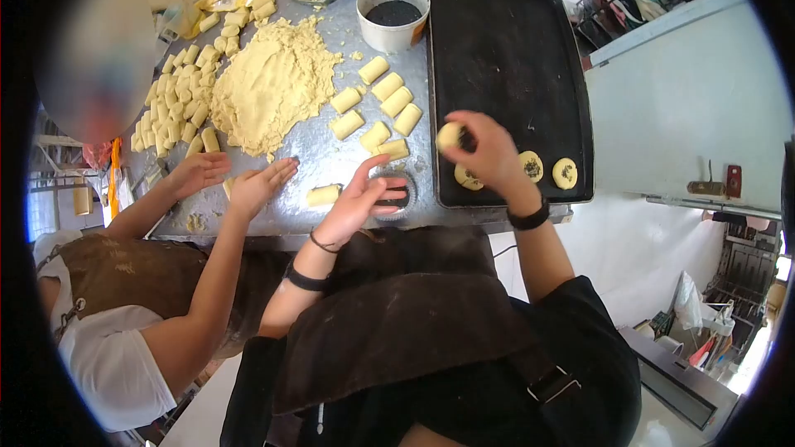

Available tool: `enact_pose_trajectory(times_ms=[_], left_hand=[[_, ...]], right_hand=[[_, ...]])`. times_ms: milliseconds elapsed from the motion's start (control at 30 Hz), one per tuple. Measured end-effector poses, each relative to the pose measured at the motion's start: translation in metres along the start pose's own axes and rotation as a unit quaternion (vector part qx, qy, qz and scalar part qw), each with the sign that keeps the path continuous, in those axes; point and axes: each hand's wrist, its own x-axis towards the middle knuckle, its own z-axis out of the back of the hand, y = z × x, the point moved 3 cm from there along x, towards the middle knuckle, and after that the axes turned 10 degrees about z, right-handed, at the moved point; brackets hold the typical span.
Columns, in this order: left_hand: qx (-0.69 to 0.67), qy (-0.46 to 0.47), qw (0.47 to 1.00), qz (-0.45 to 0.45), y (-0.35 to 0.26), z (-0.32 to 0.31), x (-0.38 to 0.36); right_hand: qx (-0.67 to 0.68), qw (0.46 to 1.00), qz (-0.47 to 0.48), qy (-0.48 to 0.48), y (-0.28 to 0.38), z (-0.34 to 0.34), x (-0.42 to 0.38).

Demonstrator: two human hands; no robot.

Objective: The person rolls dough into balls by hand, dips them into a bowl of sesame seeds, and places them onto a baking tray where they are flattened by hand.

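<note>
My right hand (490, 157) pinches a pale dough round (450, 137) over the front left part of a black baking tray (509, 58). Three flattened dough rounds with dark specks on top lie along the tray's front: one (468, 179) partly under my right hand, a second (531, 167) and a third (565, 174). My left hand (358, 201) is empty, its fingers apart, above a small round dish (396, 197) of dark seeds, which it partly hides. Left of it lies a dough cylinder (324, 195). Several more dough cylinders (396, 102) sit beyond it on the metal table.
A white tub (394, 15) of black seeds stands at the tray's left edge. Further left are a crumbly dough mound (273, 83) and many dough pieces (178, 95). A co-worker's hands (261, 190) are over a dough piece at the table's front edge.
</note>
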Motion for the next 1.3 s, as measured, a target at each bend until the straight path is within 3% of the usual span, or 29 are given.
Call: enact_pose_trajectory(times_ms=[33, 100, 267, 400, 433, 500, 533, 633, 800, 867, 967, 1000, 1133, 1233, 1300], left_hand=[[0.013, -0.021, 1.0, -0.009, -0.002, 0.005, -0.003], [-0.008, -0.048, 0.999, -0.011, -0.002, 0.019, -0.009], [-0.019, -0.124, 0.992, -0.024, 0.001, 0.05, -0.021], [-0.009, -0.183, 0.982, -0.036, 0.01, 0.071, -0.031], [0.031, -0.226, 0.97, -0.079, 0.017, 0.08, -0.03], [0.112, -0.308, 0.931, -0.161, 0.033, 0.097, -0.029], [0.22, -0.364, 0.889, -0.168, 0.032, 0.102, -0.032], [0.499, -0.4, 0.74, -0.207, 0.029, 0.104, -0.03], [0.521, -0.358, 0.762, -0.144, 0.052, 0.094, -0.018], [0.555, -0.362, 0.734, -0.148, 0.062, 0.095, -0.011], [0.585, -0.38, 0.702, -0.147, 0.066, 0.094, -0.004], [0.587, -0.386, 0.697, -0.14, 0.068, 0.096, -0.004], [0.577, -0.413, 0.69, -0.141, 0.066, 0.095, -0.009], [0.56, -0.402, 0.709, -0.147, 0.068, 0.098, -0.009], [0.519, -0.394, 0.739, -0.168, 0.066, 0.105, -0.01]], right_hand=[[-0.057, 0.998, -0.037, -0.002, -0.012, 0.009, 0.006], [-0.138, 0.99, -0.02, -0.014, -0.045, 0.012, 0.014], [-0.201, 0.976, -0.051, 0.061, -0.097, -0.016, 0.029], [-0.246, 0.95, -0.09, 0.168, -0.087, -0.012, 0.046], [-0.24, 0.961, -0.061, 0.126, -0.088, -0.013, 0.05], [-0.225, 0.973, -0.004, 0.043, -0.095, -0.021, 0.059], [-0.233, 0.971, -0.002, 0.059, -0.103, -0.028, 0.063], [-0.275, 0.959, 0.042, 0.055, -0.12, -0.053, 0.062], [-0.316, 0.945, 0.029, 0.077, -0.119, -0.066, 0.05], [-0.327, 0.942, 0.024, 0.076, -0.119, -0.066, 0.049], [-0.252, 0.964, 0.002, 0.081, -0.131, -0.059, 0.05], [-0.19, 0.981, 0.02, 0.017, -0.142, -0.051, 0.056], [-0.032, 0.977, -0.206, 0.037, -0.173, -0.01, 0.052], [-0.077, 0.955, -0.255, 0.132, -0.165, -0.001, 0.04], [-0.085, 0.957, -0.248, 0.128, -0.172, -0.003, 0.038]])
